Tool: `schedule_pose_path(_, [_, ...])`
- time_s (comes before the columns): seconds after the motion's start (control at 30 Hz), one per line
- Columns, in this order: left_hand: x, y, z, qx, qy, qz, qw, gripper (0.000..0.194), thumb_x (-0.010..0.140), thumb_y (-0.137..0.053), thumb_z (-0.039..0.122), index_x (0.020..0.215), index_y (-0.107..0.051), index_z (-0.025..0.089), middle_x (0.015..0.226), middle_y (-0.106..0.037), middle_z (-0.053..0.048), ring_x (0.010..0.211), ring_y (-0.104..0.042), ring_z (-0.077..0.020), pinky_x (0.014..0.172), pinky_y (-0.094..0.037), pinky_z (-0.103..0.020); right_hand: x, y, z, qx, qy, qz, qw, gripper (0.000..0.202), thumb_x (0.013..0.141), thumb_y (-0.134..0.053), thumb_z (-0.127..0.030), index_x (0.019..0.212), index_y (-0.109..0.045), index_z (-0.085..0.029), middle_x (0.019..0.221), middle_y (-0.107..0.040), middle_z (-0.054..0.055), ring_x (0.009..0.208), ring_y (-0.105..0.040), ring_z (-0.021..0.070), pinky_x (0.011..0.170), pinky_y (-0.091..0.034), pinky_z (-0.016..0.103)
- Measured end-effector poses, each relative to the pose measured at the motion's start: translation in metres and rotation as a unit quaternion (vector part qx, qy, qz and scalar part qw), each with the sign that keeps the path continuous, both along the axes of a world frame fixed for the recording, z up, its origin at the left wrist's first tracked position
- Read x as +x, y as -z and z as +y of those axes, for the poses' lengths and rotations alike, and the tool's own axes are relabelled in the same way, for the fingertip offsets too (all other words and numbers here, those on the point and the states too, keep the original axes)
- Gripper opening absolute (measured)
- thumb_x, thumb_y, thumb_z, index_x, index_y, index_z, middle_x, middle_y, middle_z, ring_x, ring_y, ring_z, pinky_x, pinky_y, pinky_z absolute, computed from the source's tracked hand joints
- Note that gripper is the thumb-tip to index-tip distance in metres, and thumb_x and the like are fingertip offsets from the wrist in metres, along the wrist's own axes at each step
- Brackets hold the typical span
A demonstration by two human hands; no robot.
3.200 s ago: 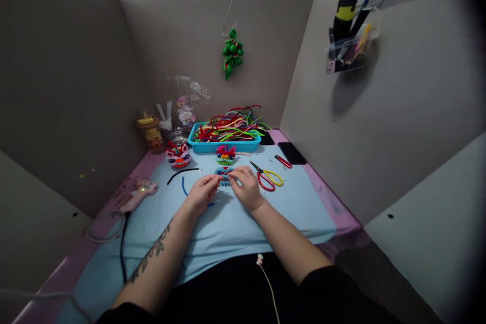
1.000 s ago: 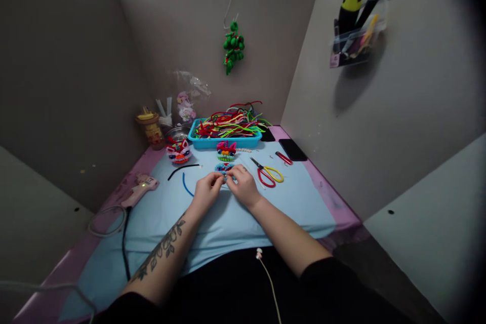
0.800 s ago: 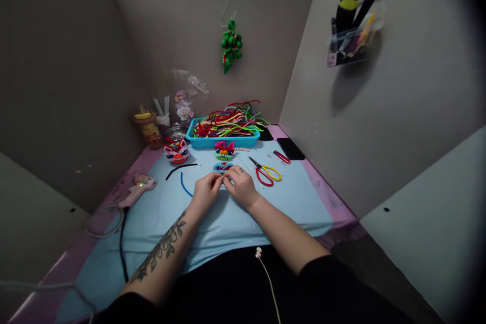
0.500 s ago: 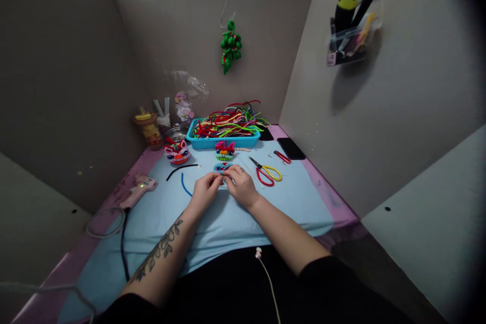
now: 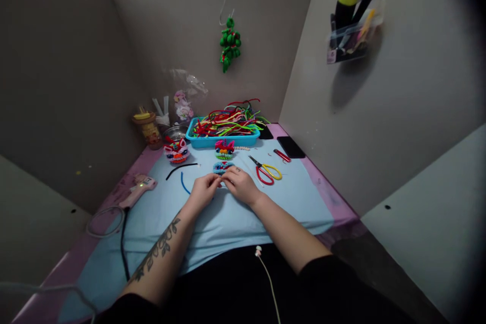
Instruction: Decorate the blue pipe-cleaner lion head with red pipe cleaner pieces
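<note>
Head view: the left hand (image 5: 205, 190) and right hand (image 5: 240, 185) are brought together over the pale blue cloth (image 5: 296, 207) at the middle of the table (image 5: 328, 190), fingers drawn in to a pinch with almost no gap; a small piece (image 5: 219, 185) seems to be gripped between the fingertips, though its form is largely covered. Just beyond them, toward the rear edge, a blue head-shaped piece (image 5: 222, 167) is seen, fuzzy, rounded and touched with red; whether it is joined to what is pinched cannot be told. Two similar heads are judged complete: the red-and-green head (image 5: 224, 150), set before the tray (image 5: 224, 140), and the pink-and-red head (image 5: 176, 152), placed nearer the left rear corner, both plush, ridged and pointed-eared. The blue one is judged only part-made, its shaping and joining apparently unfinished; how much is left cannot be read under the fingers. Soft, bendable stems (image 5: 231, 124) in many colours are heaped in the smooth plastic tray along the rear edge. A curved black strip (image 5: 180, 167) and a slim blue strip (image 5: 184, 183) are laid left of the hands, and a pink glue gun (image 5: 138, 191) is rested by the left edge. Metal-bladed scissors (image 5: 260, 166) with looped red and yellow handles are left open on the right.
</note>
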State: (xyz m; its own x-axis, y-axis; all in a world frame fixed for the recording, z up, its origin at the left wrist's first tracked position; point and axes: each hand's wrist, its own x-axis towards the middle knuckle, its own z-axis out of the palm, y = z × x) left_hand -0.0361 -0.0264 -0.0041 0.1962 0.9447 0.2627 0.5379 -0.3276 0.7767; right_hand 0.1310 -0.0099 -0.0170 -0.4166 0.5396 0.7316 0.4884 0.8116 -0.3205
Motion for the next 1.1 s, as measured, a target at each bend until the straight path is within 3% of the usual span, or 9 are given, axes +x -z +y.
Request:
schedule_pose_path(0.23, [0.0008, 0.0, -0.0016, 0.036, -0.011, 0.038, 0.999, 0.026, 0.082, -0.048, 0.032, 0.07, -0.064, 0.017, 0.061, -0.065, -0.002, 0.053, -0.054, -0.0131, 0.054, -0.039, -0.023, 0.0012, 0.001, 0.001, 0.004, -0.016, -0.011, 1.0, 0.015, 0.088, -0.049, -0.015, 0.086, -0.063, -0.019, 0.086, -0.062, 0.006, 0.082, -0.057, 0.0171, 0.077, -0.049, 0.031])
schedule_pose_path(0.57, [-0.002, 0.0007, -0.0022, -0.016, 0.009, -0.011, 1.0, 0.025, 0.081, -0.05, 0.034, 0.068, -0.062, 0.016, 0.046, -0.054, 0.003, 0.043, -0.046, -0.0112, 0.049, -0.036, -0.022, 0.0028, -0.0002, -0.0004, -0.021, -0.047, 0.009, 0.999, 0.015, 0.088, -0.048, -0.015, 0.085, -0.062, -0.018, 0.085, -0.06, 0.006, 0.08, -0.057, 0.0159, 0.074, -0.05, 0.03])
schedule_pose_path(0.77, [0.0, -0.0011, -0.0023, -0.043, 0.011, -0.02, 0.999, 0.026, 0.08, -0.05, 0.036, 0.069, -0.061, 0.015, 0.05, -0.056, 0.001, 0.044, -0.047, -0.0111, 0.048, -0.035, -0.022, 0.0029, 0.0049, 0.0025, -0.023, -0.045, 0.006, 0.999, 0.013, 0.086, -0.05, -0.014, 0.085, -0.062, -0.018, 0.083, -0.059, 0.005, 0.078, -0.057, 0.0156, 0.074, -0.05, 0.029])
schedule_pose_path(1.1, [0.0022, 0.0034, 0.0011, -0.017, 0.004, 0.016, 1.0, 0.026, 0.083, -0.048, 0.033, 0.071, -0.062, 0.015, 0.059, -0.062, -0.001, 0.049, -0.05, -0.0113, 0.05, -0.037, -0.022, -0.0032, 0.0062, 0.0031, -0.012, -0.037, 0.033, 0.999, 0.013, 0.082, -0.05, -0.011, 0.078, -0.059, -0.019, 0.079, -0.057, 0.004, 0.076, -0.055, 0.0164, 0.072, -0.048, 0.03])
